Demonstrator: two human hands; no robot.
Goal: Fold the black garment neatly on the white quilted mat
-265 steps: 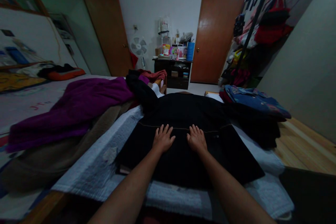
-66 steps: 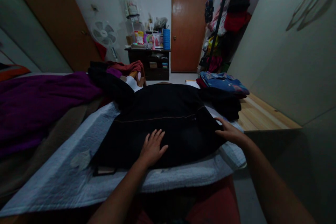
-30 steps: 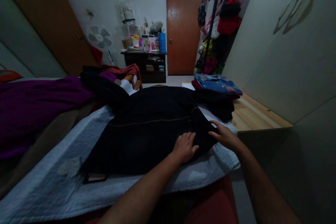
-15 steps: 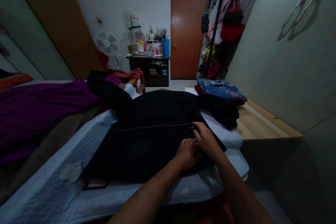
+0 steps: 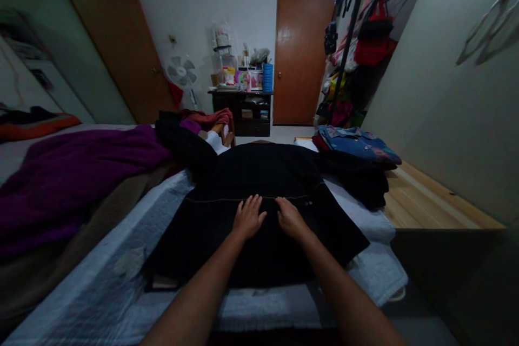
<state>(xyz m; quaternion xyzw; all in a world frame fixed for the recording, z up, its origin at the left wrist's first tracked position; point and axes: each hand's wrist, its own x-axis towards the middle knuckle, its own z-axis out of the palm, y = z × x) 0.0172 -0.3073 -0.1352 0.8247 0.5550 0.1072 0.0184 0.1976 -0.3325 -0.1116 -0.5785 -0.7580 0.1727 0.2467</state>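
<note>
1. I see the black garment [image 5: 267, 167] spread out over the pale quilted cloth [image 5: 275, 308], a light stitched line [image 5: 217, 200] running across it.
2. My left hand [image 5: 248, 217] lies palm down on the garment, fingers extended and slightly apart, with no cloth gathered in it; its fingertips reach the stitched line.
3. My right hand [image 5: 291, 217] is on the garment just beside the left, apart from it, fingers close together and slightly bent. I can't tell whether it pinches any fabric.
4. To my left, purple cloth [image 5: 93, 159] lies over brownish cloth [image 5: 107, 208].
5. To my right, beyond the garment, sits a folded blue garment [image 5: 352, 141], near a wooden ledge [image 5: 430, 197].
6. Farther back I make out a white fan [image 5: 181, 71], a dark cabinet [image 5: 223, 105] and a brown door [image 5: 304, 59].
</note>
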